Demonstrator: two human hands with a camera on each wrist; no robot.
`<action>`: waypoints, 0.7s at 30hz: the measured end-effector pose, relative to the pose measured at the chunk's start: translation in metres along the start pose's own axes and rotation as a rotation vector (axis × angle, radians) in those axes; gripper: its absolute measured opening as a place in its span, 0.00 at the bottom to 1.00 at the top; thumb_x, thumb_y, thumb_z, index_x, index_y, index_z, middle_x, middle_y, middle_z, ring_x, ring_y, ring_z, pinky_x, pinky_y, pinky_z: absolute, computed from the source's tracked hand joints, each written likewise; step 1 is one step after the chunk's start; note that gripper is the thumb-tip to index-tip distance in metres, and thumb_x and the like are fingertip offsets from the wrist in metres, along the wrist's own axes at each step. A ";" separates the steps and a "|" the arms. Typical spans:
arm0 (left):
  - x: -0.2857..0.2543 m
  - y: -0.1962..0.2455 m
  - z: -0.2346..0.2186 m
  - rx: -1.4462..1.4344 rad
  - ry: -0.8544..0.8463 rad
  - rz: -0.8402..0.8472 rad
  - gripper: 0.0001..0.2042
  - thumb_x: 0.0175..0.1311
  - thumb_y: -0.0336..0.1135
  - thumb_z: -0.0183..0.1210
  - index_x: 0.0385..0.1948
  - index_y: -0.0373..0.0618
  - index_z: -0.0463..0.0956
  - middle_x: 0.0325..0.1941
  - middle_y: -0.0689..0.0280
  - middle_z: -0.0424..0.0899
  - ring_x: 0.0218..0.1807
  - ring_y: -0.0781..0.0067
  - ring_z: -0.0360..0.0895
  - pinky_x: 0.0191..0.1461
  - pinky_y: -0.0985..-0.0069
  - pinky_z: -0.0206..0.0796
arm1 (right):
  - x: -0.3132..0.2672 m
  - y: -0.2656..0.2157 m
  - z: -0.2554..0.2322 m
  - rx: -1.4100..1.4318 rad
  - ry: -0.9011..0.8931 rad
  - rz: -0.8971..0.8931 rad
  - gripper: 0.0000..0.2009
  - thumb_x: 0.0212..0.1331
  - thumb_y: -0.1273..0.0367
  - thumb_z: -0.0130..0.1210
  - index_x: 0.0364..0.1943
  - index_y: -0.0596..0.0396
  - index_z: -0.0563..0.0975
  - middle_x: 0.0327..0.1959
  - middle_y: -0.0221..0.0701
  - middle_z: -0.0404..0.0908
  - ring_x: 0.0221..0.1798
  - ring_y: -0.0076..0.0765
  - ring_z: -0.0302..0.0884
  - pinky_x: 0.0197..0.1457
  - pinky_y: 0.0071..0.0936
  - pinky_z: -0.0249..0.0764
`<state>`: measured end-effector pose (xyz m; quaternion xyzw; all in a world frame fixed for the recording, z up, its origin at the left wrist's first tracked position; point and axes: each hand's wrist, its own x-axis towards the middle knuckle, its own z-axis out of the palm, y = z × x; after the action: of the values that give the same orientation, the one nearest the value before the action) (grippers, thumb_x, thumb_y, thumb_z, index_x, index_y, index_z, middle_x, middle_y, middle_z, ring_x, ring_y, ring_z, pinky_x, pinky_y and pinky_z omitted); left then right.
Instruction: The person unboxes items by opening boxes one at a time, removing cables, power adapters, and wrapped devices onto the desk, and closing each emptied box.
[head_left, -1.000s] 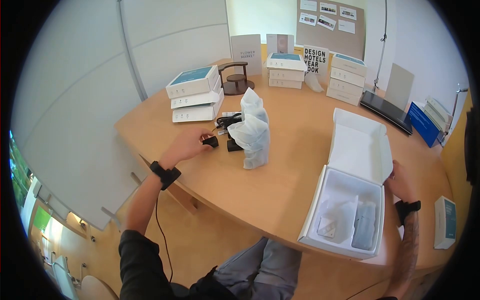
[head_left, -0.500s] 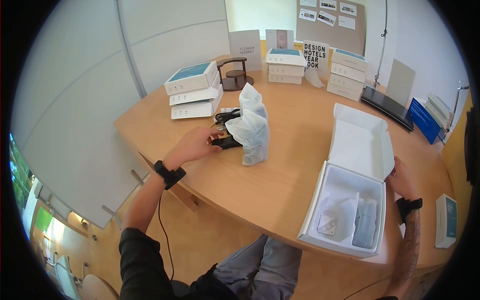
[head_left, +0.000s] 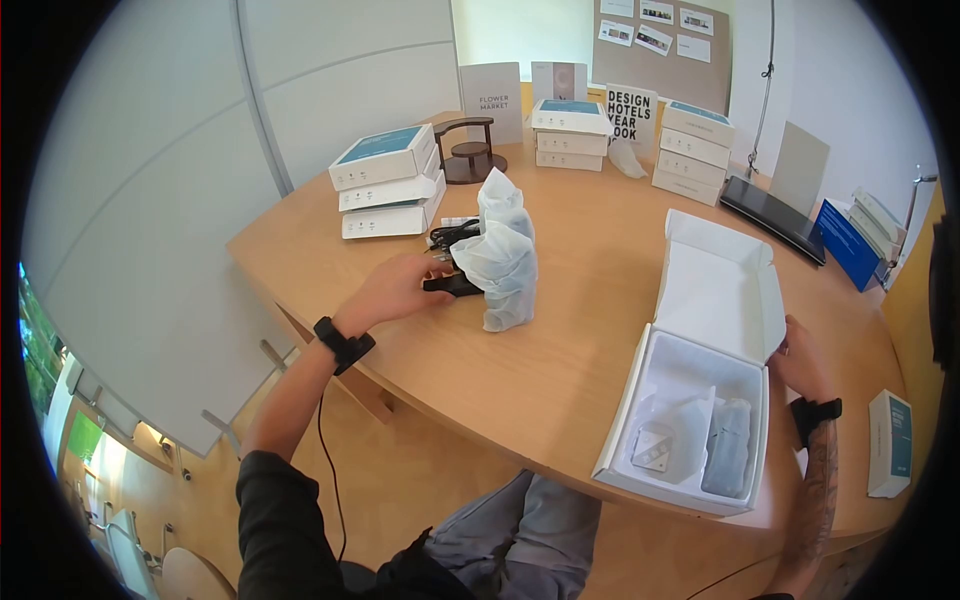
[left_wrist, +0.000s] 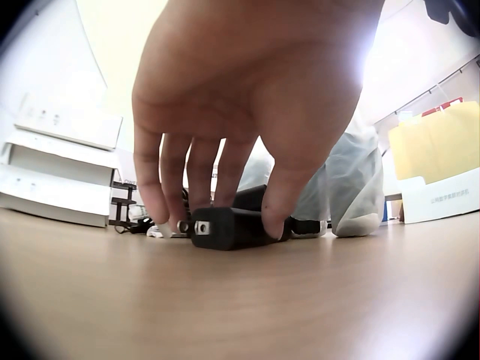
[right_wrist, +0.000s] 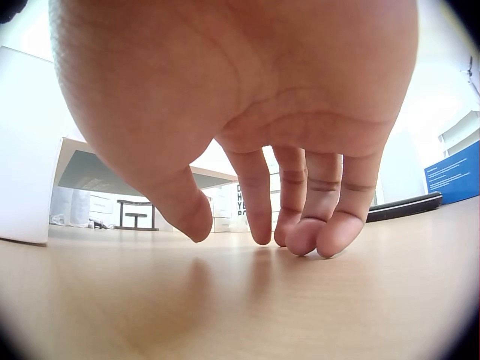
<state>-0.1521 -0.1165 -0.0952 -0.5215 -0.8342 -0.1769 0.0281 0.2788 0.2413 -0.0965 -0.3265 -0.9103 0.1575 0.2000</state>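
Note:
In the head view my left hand [head_left: 405,285] is at a black power adapter [head_left: 440,285], left of two upright bundles in white translucent wrapping [head_left: 508,270]. The left wrist view shows the adapter's plug end [left_wrist: 217,229] low over the tabletop, the thumb at its right side and the fingers curled down behind it. Another black piece [left_wrist: 251,197] shows just behind. My right hand [head_left: 803,365] is beside the raised lid of an open white box [head_left: 640,400]. In the right wrist view its fingertips [right_wrist: 341,234] rest on the table, holding nothing.
Inside the box lie a wrapped item [head_left: 728,450] and a small white piece [head_left: 652,447]. Black cables [head_left: 455,234] lie behind the bundles. Stacked white boxes [head_left: 390,185], a dark wooden stand [head_left: 470,160] and a black laptop [head_left: 775,220] stand farther back.
My left hand has moved right with the adapter, up to the other black piece beside the wrapped bundles. The right hand has stayed by the box lid.

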 end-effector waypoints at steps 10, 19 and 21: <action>0.007 0.002 0.002 -0.078 -0.017 0.027 0.20 0.54 0.43 0.69 0.44 0.41 0.82 0.42 0.55 0.86 0.45 0.54 0.82 0.48 0.64 0.72 | 0.002 0.004 0.001 -0.006 -0.005 -0.009 0.16 0.55 0.72 0.57 0.49 0.60 0.80 0.44 0.42 0.79 0.36 0.46 0.76 0.42 0.34 0.74; 0.009 0.001 0.000 -0.083 0.005 0.081 0.19 0.53 0.42 0.69 0.43 0.39 0.82 0.41 0.55 0.86 0.44 0.54 0.82 0.48 0.64 0.72 | 0.001 0.004 0.001 0.017 0.003 -0.015 0.16 0.54 0.72 0.59 0.47 0.60 0.80 0.42 0.42 0.78 0.37 0.47 0.76 0.42 0.35 0.74; 0.009 0.003 -0.003 -0.060 0.010 0.096 0.19 0.53 0.41 0.69 0.43 0.40 0.83 0.41 0.55 0.86 0.44 0.54 0.82 0.49 0.65 0.72 | 0.002 0.004 0.001 -0.005 -0.002 -0.009 0.17 0.51 0.72 0.61 0.47 0.60 0.80 0.41 0.41 0.78 0.36 0.46 0.76 0.42 0.35 0.74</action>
<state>-0.1543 -0.1085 -0.0901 -0.5607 -0.8024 -0.2027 0.0252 0.2793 0.2450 -0.0986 -0.3226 -0.9124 0.1545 0.1988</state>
